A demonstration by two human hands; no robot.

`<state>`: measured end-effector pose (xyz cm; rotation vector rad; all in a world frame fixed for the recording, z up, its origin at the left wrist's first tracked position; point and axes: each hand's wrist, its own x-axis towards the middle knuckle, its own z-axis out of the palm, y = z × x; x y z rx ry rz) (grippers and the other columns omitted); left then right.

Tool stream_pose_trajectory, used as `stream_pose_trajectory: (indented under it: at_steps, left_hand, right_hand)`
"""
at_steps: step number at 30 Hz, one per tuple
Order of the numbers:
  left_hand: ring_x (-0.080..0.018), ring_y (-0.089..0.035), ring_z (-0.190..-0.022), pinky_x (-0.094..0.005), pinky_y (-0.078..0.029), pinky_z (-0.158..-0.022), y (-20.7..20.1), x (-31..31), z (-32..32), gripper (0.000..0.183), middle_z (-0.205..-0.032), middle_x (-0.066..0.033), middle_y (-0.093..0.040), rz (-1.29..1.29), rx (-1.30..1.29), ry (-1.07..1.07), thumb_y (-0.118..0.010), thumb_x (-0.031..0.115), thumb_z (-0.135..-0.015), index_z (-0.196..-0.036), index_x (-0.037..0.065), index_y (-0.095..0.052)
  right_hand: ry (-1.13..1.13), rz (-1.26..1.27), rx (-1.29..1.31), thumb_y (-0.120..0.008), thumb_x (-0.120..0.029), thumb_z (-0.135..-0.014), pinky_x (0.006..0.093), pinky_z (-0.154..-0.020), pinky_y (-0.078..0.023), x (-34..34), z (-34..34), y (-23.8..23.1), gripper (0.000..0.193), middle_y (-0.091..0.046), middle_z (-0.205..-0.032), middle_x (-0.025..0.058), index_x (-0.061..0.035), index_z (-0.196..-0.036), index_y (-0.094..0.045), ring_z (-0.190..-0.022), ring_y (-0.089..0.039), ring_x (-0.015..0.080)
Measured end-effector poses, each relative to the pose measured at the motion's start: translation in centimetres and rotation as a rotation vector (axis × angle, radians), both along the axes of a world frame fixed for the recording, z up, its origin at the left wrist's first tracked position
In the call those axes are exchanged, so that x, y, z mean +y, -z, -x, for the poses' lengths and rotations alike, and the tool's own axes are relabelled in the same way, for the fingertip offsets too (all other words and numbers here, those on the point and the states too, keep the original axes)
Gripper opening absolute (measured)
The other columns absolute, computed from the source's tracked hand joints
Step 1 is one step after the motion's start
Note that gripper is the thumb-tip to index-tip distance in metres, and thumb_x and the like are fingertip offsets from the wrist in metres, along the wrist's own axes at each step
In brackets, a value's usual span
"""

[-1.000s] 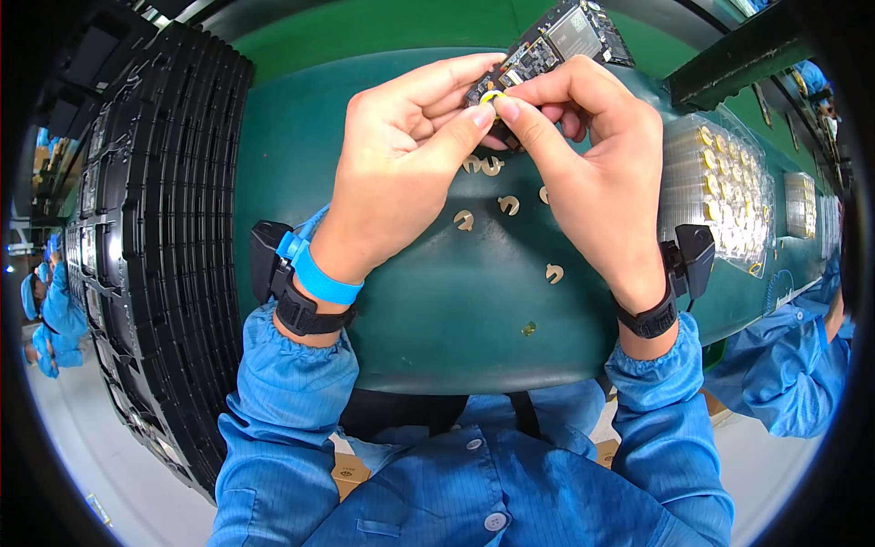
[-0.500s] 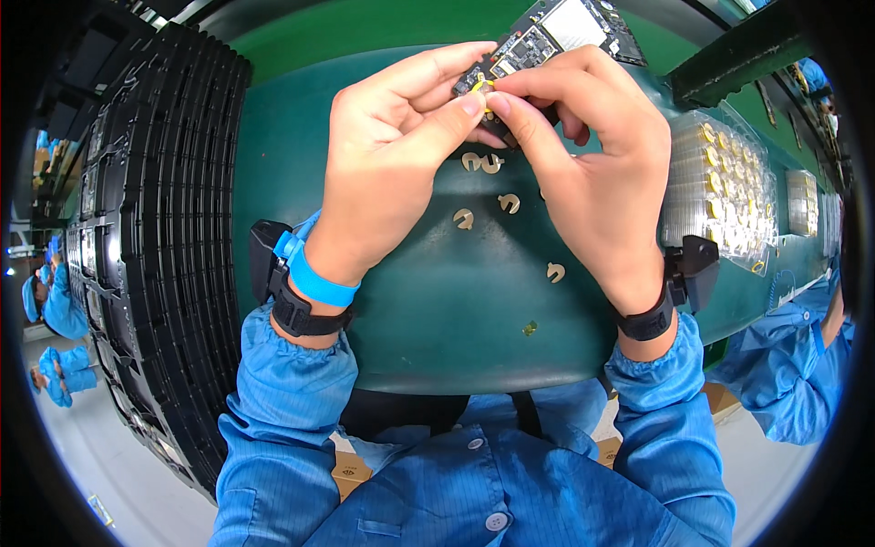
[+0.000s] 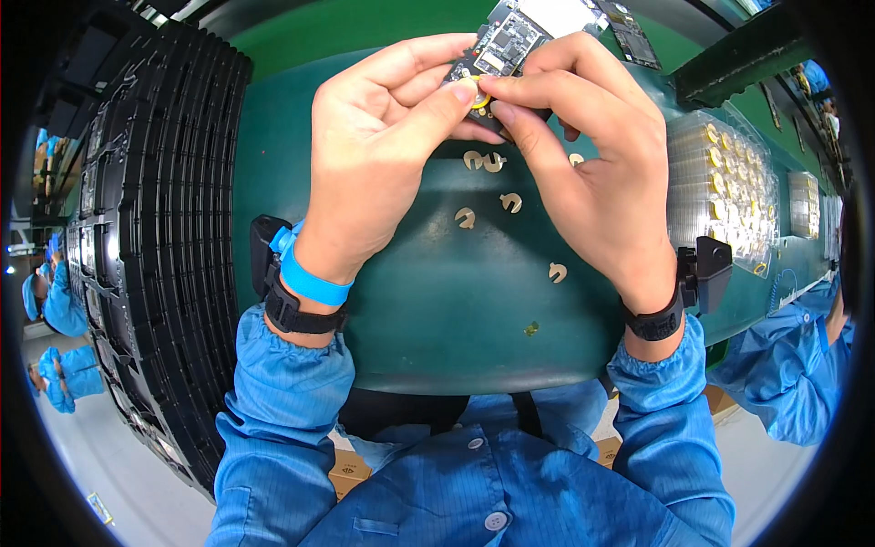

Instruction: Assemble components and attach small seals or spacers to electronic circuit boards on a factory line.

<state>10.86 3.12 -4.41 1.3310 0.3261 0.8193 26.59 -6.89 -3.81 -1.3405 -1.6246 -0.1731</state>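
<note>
A black circuit board [image 3: 509,41] with a white rectangular area is tilted at the far middle of the table. My left hand [image 3: 383,128] grips its left lower end, thumb on top and fingers behind. On that end lies a round coin cell [image 3: 480,97] with a yellow rim, partly covered by my fingertips. My right hand [image 3: 592,137] is closed over it, index fingertip at the cell's rim and thumb by the board's lower edge. Pale notched discs, such as one notched disc [image 3: 511,202], are scattered on the green mat [image 3: 437,310] below my hands.
At right stand stacked clear trays [image 3: 725,191] of yellow-rimmed round parts. A tall stack of black trays [image 3: 164,246] lines the left. Another board [image 3: 631,38] lies at the far right, near a dark green beam [image 3: 743,56]. A person in a blue sleeve [image 3: 784,365] is at right.
My hands have shifted slightly left and up with the board. The coin cell, pinched between both hands before, now lies flatter against the board. My left thumb has drawn back a little.
</note>
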Motion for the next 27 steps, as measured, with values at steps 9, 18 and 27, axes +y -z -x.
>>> stream_pose_trajectory:
  at_steps: [9,18,27]
  left_hand:
    - [-0.0216,-0.074,-0.105,-0.0331,-0.065,-0.085,0.0,0.0,-0.1,0.036,-0.119,-0.0198,-0.074,0.025,-0.028,0.008,-0.062,-0.003,-0.1,-0.136,-0.01,-0.059]
    - [-0.0219,-0.073,-0.107,-0.0334,-0.065,-0.088,-0.6,0.4,-0.1,0.036,-0.123,-0.0202,-0.073,0.076,-0.085,-0.014,-0.06,-0.003,-0.102,-0.137,-0.01,-0.056]
    - [-0.0188,-0.073,-0.1,-0.0327,-0.065,-0.082,2.2,0.9,-0.3,0.034,-0.119,-0.0165,-0.072,0.115,0.074,-0.129,-0.06,0.003,-0.104,-0.136,-0.008,-0.057]
  right_hand:
    - [-0.003,0.03,0.009,-0.073,0.009,-0.082,0.0295,-0.07,-0.052,-0.4,0.4,-0.2,0.024,-0.062,-0.094,0.0091,0.0,-0.104,-0.076,-0.081,-0.065,0.0205]
    - [0.098,-0.079,-0.006,-0.077,0.004,-0.082,0.0327,-0.068,-0.052,0.5,0.9,-0.4,0.019,-0.062,-0.092,0.0098,-0.0011,-0.1,-0.073,-0.077,-0.063,0.0234]
    - [0.022,0.531,1.047,-0.063,-0.021,-0.107,0.0221,-0.045,-0.044,2.4,1.1,1.0,0.024,-0.065,-0.07,0.002,0.0005,-0.097,-0.068,-0.052,-0.056,0.006]
